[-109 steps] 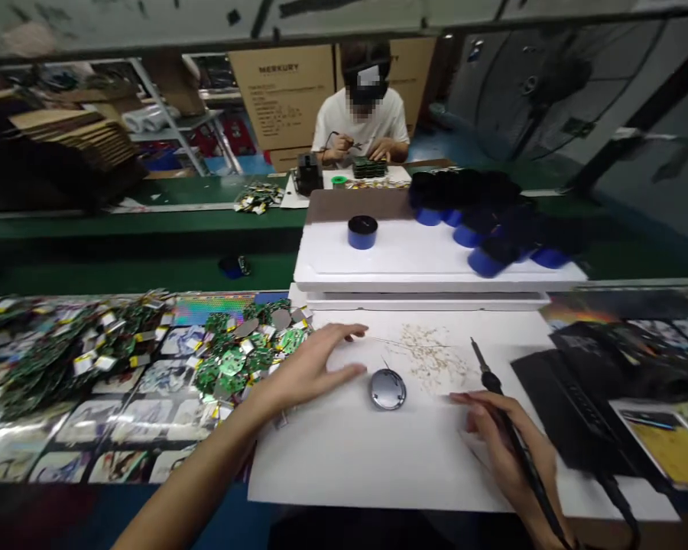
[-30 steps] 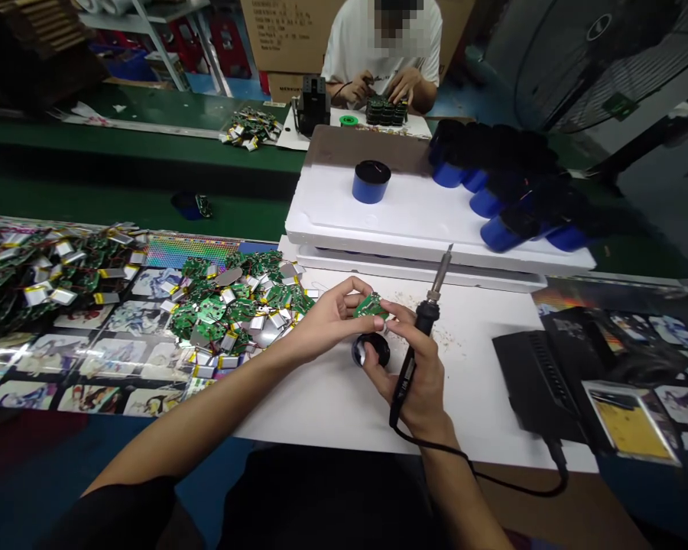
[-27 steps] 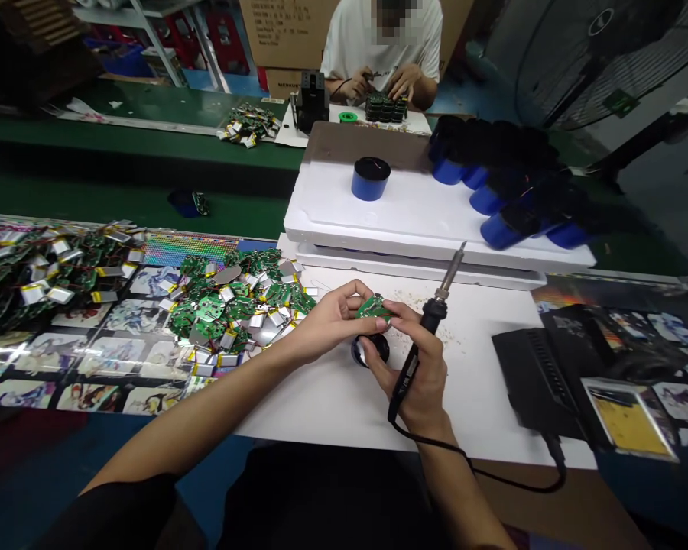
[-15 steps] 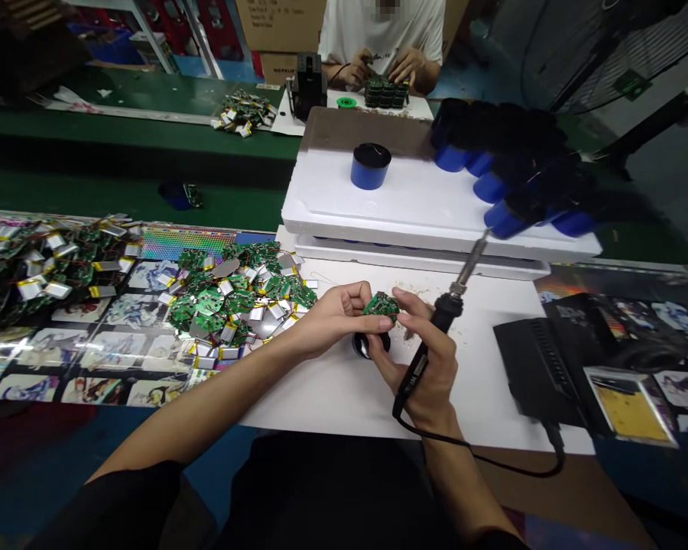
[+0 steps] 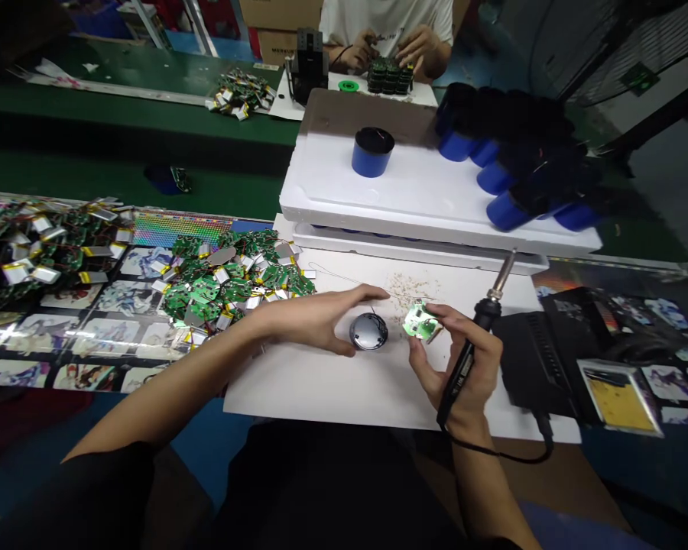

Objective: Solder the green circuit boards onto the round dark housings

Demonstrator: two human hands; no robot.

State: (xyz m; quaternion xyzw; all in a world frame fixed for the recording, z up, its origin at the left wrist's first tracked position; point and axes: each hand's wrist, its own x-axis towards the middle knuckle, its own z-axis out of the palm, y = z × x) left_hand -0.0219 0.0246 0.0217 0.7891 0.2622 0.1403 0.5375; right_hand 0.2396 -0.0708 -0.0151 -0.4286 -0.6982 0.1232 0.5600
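Note:
My left hand (image 5: 326,321) is open, its fingers and thumb curved around the left side of a round part (image 5: 368,331) with a silver face and a dark rim. The thumb tip is close to that part's edge; whether it touches, I cannot tell. A thin dark wire stands up from the part. My right hand (image 5: 464,355) pinches a small green circuit board (image 5: 420,320) between thumb and fingertips. The same hand also holds a soldering iron (image 5: 468,355), whose metal tip points up and away. Both hands are over a white work sheet (image 5: 309,389).
Left lies a heap of circuit boards with batteries (image 5: 229,279). Behind is a white foam tray (image 5: 418,198) bearing a blue cup (image 5: 372,153) and several more blue cups (image 5: 507,210). Right stands a black box (image 5: 524,367) with the iron's cord. A co-worker's hands (image 5: 413,50) work opposite.
My hands have moved apart. The circuit board has gone right with my right hand and the iron, while my left hand has let go of it and opened beside the round part.

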